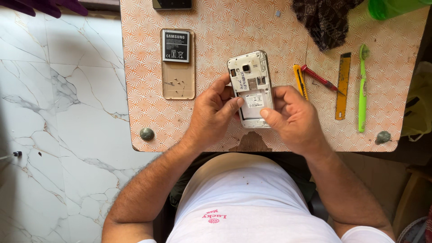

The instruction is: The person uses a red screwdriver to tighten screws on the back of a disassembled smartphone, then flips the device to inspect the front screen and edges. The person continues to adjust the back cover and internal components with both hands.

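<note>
Opened phone (pixel 250 87), back up, held over the tabletop's near edge, 2 hands steadying it. Left hand (pixel 211 112) and right hand (pixel 292 117) pinch its sides, thumbs on the empty bay. Battery (pixel 176 45) on back cover (pixel 178 74), far-left corner, screws kept together there.

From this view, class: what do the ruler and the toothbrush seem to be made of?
Ruler: probably metal or plastic, a flat, thin, stiff strip in dull worn yellow-orange. Toothbrush: likely plastic, with a bright, smooth, glossy green moulded handle.
</note>
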